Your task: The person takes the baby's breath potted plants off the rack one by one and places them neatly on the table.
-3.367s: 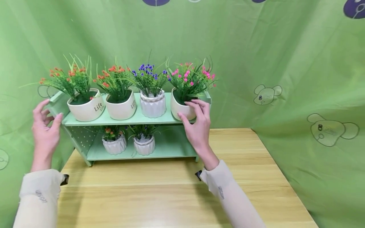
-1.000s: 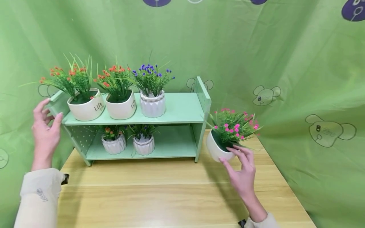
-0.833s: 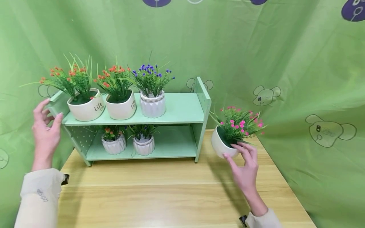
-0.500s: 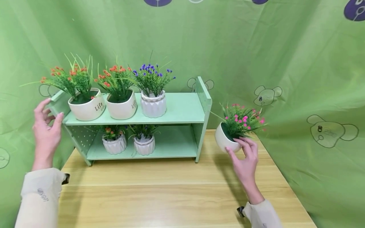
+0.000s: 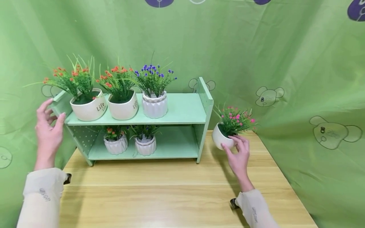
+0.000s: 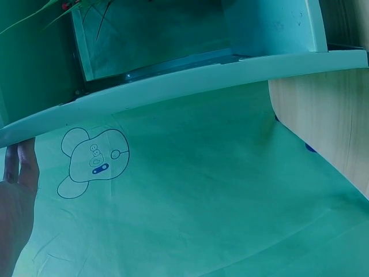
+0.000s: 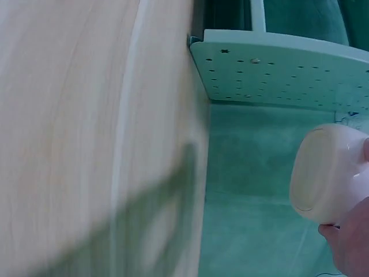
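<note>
My right hand (image 5: 239, 156) pinches a white pot (image 5: 222, 139) of pink flowers (image 5: 235, 116) by its rim, thumb outside and fingertips at the opening. The pot hangs tilted in the air, just right of the green two-tier shelf (image 5: 185, 109). In the right wrist view the pot's pale underside (image 7: 314, 173) shows, apart from the table. My left hand (image 5: 49, 136) grips the front edge of the shelf's left side panel (image 5: 61, 104); in the left wrist view its fingers (image 6: 26, 164) touch the panel's outer face.
On the upper tier stand two white "Life" pots (image 5: 88, 109) with orange flowers and a fluted pot (image 5: 155, 106) with purple ones. Two smaller fluted pots (image 5: 116, 145) sit on the lower tier. A wooden table (image 5: 159, 196) lies below; a green curtain (image 5: 299, 79) hangs behind.
My right hand has lifted the pink-flowered pot off the upper tier's right end and carried it right, beyond the side panel. Lately it drifts slightly left. My left hand stays put.
</note>
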`<state>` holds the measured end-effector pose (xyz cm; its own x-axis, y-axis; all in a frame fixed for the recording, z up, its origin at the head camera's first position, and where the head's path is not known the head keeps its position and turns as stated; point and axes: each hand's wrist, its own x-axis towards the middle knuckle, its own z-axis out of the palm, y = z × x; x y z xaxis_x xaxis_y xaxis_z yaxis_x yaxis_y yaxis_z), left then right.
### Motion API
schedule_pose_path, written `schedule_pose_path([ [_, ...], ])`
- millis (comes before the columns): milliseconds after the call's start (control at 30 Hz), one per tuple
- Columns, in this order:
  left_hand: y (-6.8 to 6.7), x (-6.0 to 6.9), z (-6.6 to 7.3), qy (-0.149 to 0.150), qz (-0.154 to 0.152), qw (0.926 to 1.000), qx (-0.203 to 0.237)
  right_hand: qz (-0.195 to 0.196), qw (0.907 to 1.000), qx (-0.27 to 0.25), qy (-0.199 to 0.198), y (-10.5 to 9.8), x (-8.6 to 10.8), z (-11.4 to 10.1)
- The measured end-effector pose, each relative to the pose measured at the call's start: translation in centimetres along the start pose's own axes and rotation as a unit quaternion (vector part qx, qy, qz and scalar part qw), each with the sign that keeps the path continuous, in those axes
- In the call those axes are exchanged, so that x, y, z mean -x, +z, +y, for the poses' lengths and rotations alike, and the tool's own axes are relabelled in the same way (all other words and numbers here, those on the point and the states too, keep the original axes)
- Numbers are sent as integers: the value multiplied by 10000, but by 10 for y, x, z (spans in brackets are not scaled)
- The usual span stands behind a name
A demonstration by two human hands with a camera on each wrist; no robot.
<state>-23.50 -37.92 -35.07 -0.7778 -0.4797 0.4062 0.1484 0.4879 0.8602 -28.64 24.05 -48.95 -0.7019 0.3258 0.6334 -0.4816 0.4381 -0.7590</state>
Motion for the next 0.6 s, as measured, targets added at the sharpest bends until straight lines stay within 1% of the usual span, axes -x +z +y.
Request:
schedule_pose_path([
  [67,1,1,1,27,8,10000,15,-54,9998,45,181,3,-1,14],
  [167,1,2,2,29,21,10000,40,-198,9989,164,398,8,-2,25],
  [400,1,1,2,-52,-1,10000,18,-447,9959,330,713,14,-1,38],
  [600,2,1,2,-20,44,10000,14,-763,9906,477,1034,20,-1,48],
])
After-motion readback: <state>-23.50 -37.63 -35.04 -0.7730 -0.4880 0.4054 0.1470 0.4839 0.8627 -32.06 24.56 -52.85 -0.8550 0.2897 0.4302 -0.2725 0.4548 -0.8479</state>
